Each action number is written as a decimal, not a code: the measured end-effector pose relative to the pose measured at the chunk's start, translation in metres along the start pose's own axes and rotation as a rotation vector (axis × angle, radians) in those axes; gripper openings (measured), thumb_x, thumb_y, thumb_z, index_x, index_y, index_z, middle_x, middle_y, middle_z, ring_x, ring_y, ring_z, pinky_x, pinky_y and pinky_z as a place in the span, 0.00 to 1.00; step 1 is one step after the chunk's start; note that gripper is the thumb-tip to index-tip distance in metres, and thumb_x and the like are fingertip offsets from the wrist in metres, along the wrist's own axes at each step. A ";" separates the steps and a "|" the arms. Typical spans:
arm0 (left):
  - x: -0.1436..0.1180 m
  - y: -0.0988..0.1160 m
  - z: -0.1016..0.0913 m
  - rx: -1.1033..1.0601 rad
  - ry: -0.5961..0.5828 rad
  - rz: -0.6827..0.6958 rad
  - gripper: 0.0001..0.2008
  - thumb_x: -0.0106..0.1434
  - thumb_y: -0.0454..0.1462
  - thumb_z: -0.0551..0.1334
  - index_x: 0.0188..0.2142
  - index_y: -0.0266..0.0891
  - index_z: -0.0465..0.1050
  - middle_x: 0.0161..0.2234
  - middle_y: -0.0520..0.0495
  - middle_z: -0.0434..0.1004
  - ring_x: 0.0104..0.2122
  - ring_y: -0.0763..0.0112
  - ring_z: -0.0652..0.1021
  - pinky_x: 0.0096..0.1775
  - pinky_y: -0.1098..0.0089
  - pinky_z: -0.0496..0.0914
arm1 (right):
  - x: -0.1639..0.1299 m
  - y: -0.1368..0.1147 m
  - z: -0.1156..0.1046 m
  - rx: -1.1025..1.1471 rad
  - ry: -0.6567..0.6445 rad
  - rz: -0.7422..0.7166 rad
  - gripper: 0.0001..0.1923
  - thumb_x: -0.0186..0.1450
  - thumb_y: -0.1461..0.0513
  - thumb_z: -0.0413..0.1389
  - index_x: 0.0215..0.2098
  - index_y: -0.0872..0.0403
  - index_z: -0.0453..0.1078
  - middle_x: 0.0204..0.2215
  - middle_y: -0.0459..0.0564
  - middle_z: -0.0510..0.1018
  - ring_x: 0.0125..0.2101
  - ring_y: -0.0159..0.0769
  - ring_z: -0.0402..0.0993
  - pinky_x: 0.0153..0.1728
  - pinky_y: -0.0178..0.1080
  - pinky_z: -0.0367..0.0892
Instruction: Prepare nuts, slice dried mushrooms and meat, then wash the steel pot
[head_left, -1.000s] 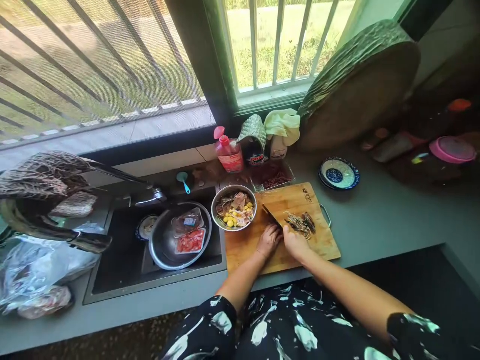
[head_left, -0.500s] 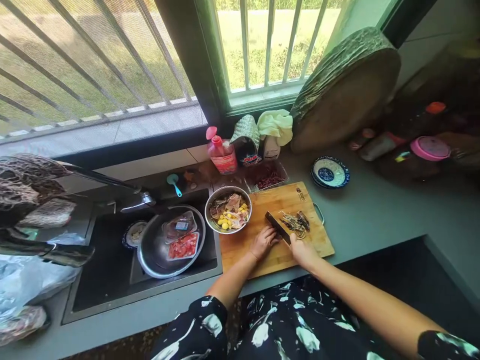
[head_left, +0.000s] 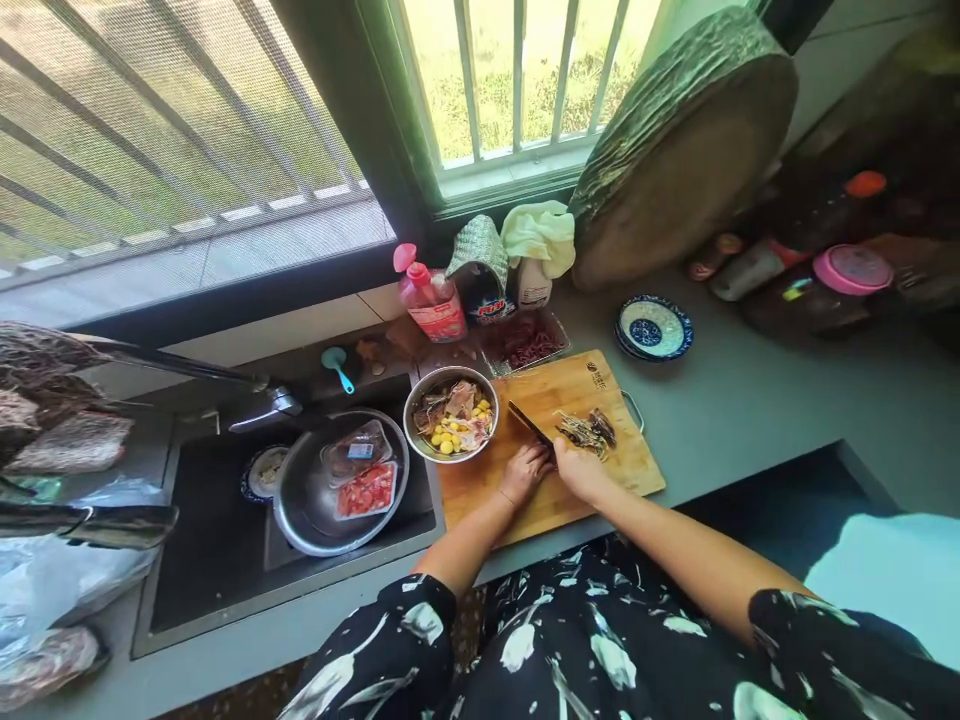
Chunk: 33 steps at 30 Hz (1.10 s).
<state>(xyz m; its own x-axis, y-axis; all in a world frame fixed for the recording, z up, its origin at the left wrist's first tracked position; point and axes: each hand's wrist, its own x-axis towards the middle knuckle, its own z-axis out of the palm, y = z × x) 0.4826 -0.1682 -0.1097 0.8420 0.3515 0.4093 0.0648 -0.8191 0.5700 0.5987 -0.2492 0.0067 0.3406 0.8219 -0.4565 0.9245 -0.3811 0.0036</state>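
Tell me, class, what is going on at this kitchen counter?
A person stands at a wooden cutting board beside the sink. The right hand holds a knife, blade on the board; the left hand rests beside it. A small pile of dark sliced pieces lies on the board, and a metal bowl of mixed ingredients sits at its left edge.

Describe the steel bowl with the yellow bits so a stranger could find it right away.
Start at the bamboo cutting board on the grey counter. The steel bowl sits at the board's left edge, beside the sink. Unlike the bigger pan in the sink holding packaged trays, it holds loose yellow pieces and meat scraps.
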 end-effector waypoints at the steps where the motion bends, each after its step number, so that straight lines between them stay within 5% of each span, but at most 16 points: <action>1: 0.001 0.001 -0.001 0.006 0.003 -0.002 0.14 0.61 0.42 0.53 0.41 0.38 0.70 0.40 0.43 0.72 0.45 0.66 0.70 0.45 0.61 0.69 | 0.002 0.001 -0.002 0.006 0.009 0.006 0.11 0.64 0.65 0.38 0.44 0.59 0.54 0.31 0.59 0.75 0.33 0.39 0.74 0.31 0.36 0.65; 11: 0.005 0.012 -0.009 0.025 0.044 0.028 0.12 0.60 0.39 0.54 0.42 0.37 0.69 0.41 0.43 0.71 0.44 0.67 0.70 0.45 0.62 0.68 | -0.014 0.027 0.006 0.040 0.083 0.104 0.13 0.64 0.59 0.42 0.43 0.59 0.55 0.30 0.58 0.75 0.32 0.43 0.74 0.29 0.38 0.65; 22: -0.004 0.011 -0.015 0.047 0.009 0.016 0.12 0.62 0.40 0.52 0.38 0.38 0.71 0.39 0.45 0.72 0.44 0.66 0.70 0.45 0.63 0.69 | -0.030 -0.003 0.018 -0.050 0.112 -0.002 0.11 0.64 0.68 0.37 0.42 0.59 0.56 0.26 0.57 0.75 0.29 0.40 0.75 0.27 0.36 0.65; 33: -0.004 0.010 -0.013 -0.003 0.054 0.006 0.12 0.62 0.39 0.52 0.37 0.37 0.71 0.39 0.45 0.73 0.45 0.66 0.70 0.46 0.63 0.69 | -0.026 -0.005 0.021 -0.093 0.063 -0.010 0.12 0.63 0.69 0.37 0.43 0.60 0.56 0.28 0.58 0.74 0.30 0.38 0.74 0.28 0.34 0.65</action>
<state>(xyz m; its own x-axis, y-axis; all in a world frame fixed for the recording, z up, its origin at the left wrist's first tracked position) 0.4730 -0.1715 -0.0964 0.8123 0.3704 0.4504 0.0579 -0.8198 0.5698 0.5819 -0.2779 -0.0002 0.3384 0.8517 -0.4000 0.9389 -0.3339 0.0834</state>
